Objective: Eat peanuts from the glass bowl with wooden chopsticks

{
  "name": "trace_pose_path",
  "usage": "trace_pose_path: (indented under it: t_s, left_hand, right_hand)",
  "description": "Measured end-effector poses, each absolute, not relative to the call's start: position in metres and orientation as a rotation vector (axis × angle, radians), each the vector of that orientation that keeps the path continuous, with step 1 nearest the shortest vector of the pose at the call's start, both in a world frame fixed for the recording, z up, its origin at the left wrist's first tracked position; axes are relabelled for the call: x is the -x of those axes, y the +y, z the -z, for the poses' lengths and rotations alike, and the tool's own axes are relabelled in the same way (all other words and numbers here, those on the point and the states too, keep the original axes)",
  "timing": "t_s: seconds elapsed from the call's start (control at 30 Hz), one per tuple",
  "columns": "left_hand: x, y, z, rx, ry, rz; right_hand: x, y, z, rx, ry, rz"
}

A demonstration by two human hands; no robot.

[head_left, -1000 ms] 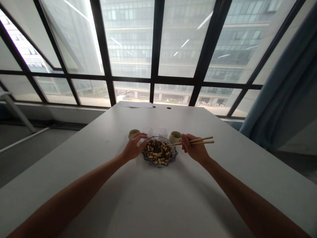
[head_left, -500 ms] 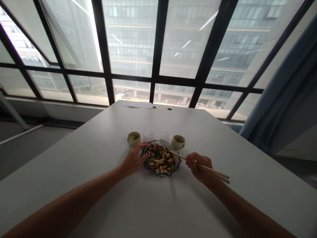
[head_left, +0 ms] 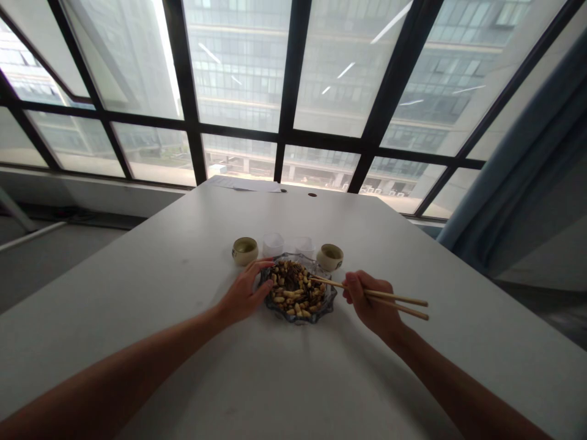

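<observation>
A scalloped glass dish with peanuts and dark seeds sits on the white table. My left hand grips the dish's left rim, thumb over the edge and fingers along the far left side. In my right hand is a pair of wooden chopsticks; their tips touch the food at the dish's right part, and their back ends are spread apart. Whether the tips pinch anything is too small to tell.
Behind the dish stand a beige cup at left, two clear containers and another beige cup at right. Papers lie at the far edge of the table, before the windows.
The chopsticks' back ends have spread apart and sit higher in my right hand, which has turned a little. My left hand stays at the dish. The view has shifted slightly.
</observation>
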State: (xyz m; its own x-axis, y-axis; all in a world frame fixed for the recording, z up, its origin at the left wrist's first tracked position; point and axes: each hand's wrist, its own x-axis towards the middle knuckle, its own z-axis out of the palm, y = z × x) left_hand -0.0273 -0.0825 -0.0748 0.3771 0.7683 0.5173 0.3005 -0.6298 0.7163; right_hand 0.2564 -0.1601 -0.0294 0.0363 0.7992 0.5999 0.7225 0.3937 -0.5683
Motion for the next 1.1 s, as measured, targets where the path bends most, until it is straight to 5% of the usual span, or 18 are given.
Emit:
trace_pose_path:
  t_s: [1.1]
  left_hand:
    - [0.028,-0.080,0.076,-2.110,0.900,-1.203]
  right_hand:
    - [-0.266,-0.145,0.020,1.327,-1.528,-0.299]
